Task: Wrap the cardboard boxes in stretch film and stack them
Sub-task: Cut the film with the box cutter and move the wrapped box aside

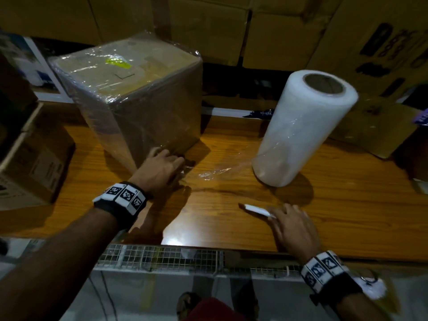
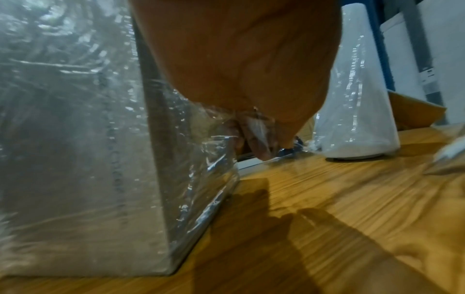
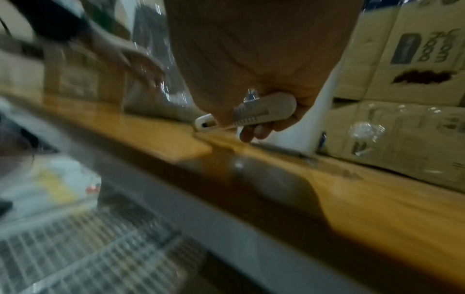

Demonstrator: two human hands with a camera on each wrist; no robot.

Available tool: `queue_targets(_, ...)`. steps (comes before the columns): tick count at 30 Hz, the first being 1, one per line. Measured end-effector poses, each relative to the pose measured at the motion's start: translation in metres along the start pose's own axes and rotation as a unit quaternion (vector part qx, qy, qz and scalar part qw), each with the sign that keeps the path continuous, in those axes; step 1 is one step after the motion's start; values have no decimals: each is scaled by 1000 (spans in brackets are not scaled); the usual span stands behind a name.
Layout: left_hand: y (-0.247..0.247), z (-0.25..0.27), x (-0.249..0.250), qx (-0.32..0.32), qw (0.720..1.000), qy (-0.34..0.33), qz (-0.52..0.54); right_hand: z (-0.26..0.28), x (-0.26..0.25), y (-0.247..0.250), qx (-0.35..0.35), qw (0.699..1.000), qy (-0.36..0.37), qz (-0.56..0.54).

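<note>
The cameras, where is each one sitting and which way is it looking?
Head: up on the person's head, looking forward and down at the wooden table, the wrapped box and the film roll; both forearms and hands show.
Left wrist: low by the left hand, looking along it at the box corner, where the fingers hold film.
Right wrist: low by the right hand, looking along the table edge; its grip holds a white cutter.
All three views share the box, the roll and the table.

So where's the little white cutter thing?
In the head view the white cutter is in the right hand, low over the wooden table near its front edge, in front of the stretch film roll.
</note>
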State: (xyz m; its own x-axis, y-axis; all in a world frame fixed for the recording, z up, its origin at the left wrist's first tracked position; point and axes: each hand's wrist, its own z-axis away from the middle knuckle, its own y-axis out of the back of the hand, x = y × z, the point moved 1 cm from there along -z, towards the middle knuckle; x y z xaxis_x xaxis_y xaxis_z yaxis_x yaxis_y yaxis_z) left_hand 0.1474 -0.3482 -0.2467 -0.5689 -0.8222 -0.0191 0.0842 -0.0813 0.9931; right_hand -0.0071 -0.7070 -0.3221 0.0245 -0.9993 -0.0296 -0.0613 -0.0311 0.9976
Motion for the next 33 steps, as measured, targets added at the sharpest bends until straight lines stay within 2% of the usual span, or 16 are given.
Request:
queue_targets(3, 1, -5, 8, -12, 999, 6, -41, 0, 5, -1, -67, 998, 4, 10)
queue_targets(5, 2, -6, 12, 8, 999, 7, -42, -2, 4, 21, -61, 998, 6, -13)
queue_targets(6, 4, -5, 15, 30, 999, -3, -30, -4, 4, 41, -10, 999, 7, -44)
queue_targets(7, 9, -2, 18, 60, 998, -15, -15, -9, 5, 65, 75, 994, 10, -78)
queue_targets(9, 29, 6, 27, 161, 986, -24, 30, -20, 7, 124, 258, 961, 4, -102)
queue_targets(10, 43, 13, 32, 227, 972, -13, 57, -28, 10, 154, 313, 945, -10, -89)
queue_targets(11, 60, 20, 34, 295, 952, 5, 81, -40, 14, 180, 334, 940, -20, -63)
queue_targets(13, 93, 36, 29, 400, 906, 71, 116, -71, 23, 216, 280, 960, -18, -1)
queue_targets(14, 107, 41, 21, 421, 891, 114, 124, -89, 28, 226, 227, 973, -12, 31)
queue_targets(16, 125, 46, -4, 386, 892, 204, 115, -121, 31, 240, 133, 989, 14, 68)
queue_targets(18, 131, 45, -29, 293, 915, 264, 89, -144, 32, 249, 93, 991, 70, 72)
queue_targets(20, 128, 41, -43, 238, 934, 261, 53, -156, 34, 254, 66, 989, 119, 56)
queue_targets(25, 123, 40, -58, 259, 936, 238, 19, -169, 58, 261, 6, 984, 179, 18)
queue_targets(28, 122, 47, -72, 243, 947, 210, 22, -179, 78, 262, 16, 982, 181, 45)
queue_targets(31, 127, 57, -90, 237, 956, 168, 33, -191, 102, 264, -40, 985, 158, 59)
queue_targets(33, 131, 57, -95, 230, 962, 148, 27, -197, 129, 269, -53, 987, 140, 55)
